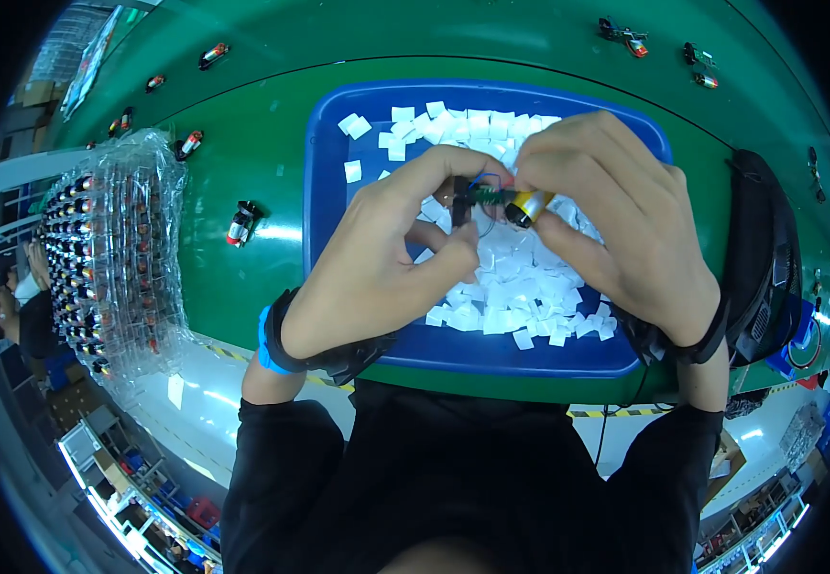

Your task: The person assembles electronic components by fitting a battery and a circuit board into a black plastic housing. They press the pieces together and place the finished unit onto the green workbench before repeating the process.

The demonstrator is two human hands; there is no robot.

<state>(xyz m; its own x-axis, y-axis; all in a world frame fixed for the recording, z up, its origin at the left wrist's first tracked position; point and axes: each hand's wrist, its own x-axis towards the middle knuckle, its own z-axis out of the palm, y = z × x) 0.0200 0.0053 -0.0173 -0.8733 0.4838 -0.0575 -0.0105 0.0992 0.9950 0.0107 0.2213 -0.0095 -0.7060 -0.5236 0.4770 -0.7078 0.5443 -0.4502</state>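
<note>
Over a blue plastic tray (317,163), I hold a small electronic assembly between both hands. It has a black part (460,203), a green coil-like or board-like middle (487,195), thin wires and a yellow cylinder with a black end (527,209), which looks like a battery. My left hand (377,234) pinches the black part between thumb and fingers. The yellow cylinder is gripped by my right hand (625,210), with its thumb below and fingers above. Loose white paper-like squares (515,277) are heaped in the tray beneath, partly hidden by my hands.
Stacked clear plastic trays (119,258) at the left hold many similar parts. A similar assembly (242,225) lies left of the blue tray; more (625,38) are scattered farther back. A black bag (764,258) stands at the right. Another person's hand (37,265) shows at far left.
</note>
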